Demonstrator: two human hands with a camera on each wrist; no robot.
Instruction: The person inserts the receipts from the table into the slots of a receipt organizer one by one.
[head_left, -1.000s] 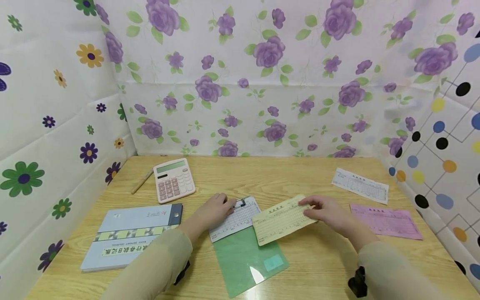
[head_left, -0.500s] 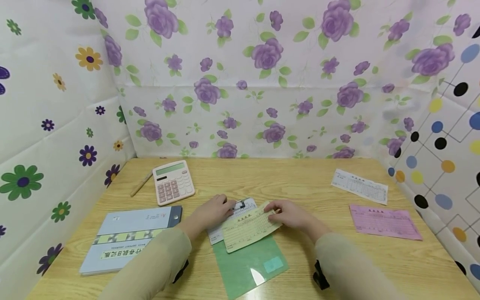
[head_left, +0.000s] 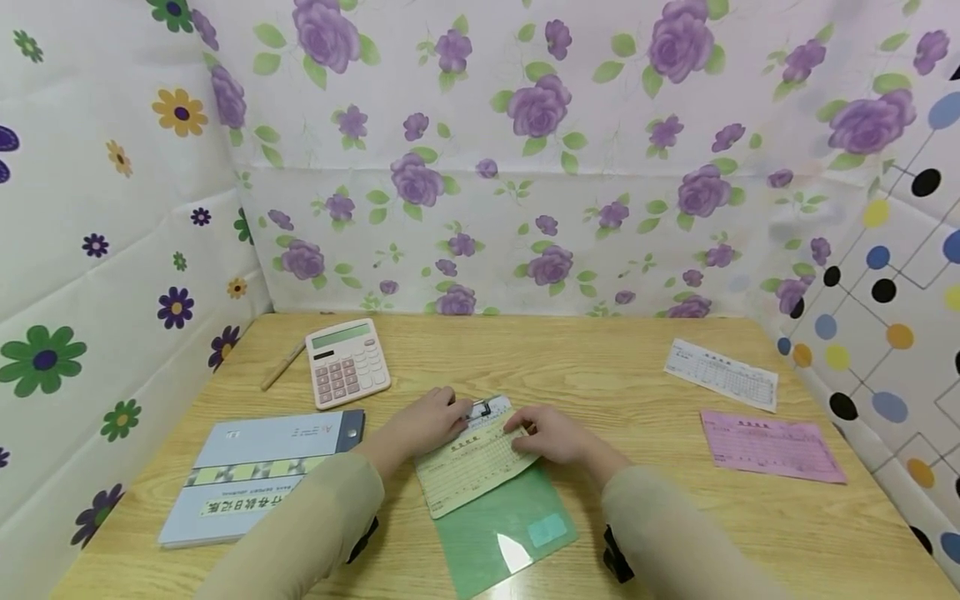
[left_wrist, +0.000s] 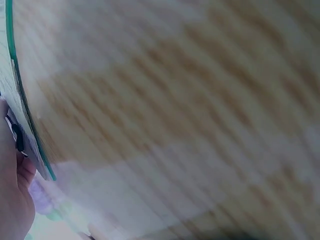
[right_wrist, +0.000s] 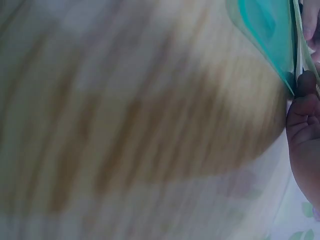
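A green clipboard point(head_left: 487, 546) lies on the table, its metal clip point(head_left: 482, 408) at the far end. My left hand point(head_left: 427, 425) grips the clipboard at that end, thumb at the clip. My right hand point(head_left: 553, 435) pinches the right edge of a yellow printed slip point(head_left: 467, 473). This slip lies over a white slip point(head_left: 497, 406), of which only the upper part shows. In the left wrist view, the left hand point(left_wrist: 14, 187) is beside the black part of the clip point(left_wrist: 17, 137). The right wrist view catches the right hand point(right_wrist: 305, 127) at the paper's edge.
A blue journal book point(head_left: 255, 446) lies at the left. Behind it are a pink calculator point(head_left: 348, 364) and a pen point(head_left: 283, 364). To the right lie a pink slip point(head_left: 772, 446) and another white slip point(head_left: 722, 373). Patterned cloth point(head_left: 480, 208) encloses the table's back and sides.
My right hand has carried the yellow slip leftward onto the clipboard, over the white slip. The left hand has stayed at the clip.
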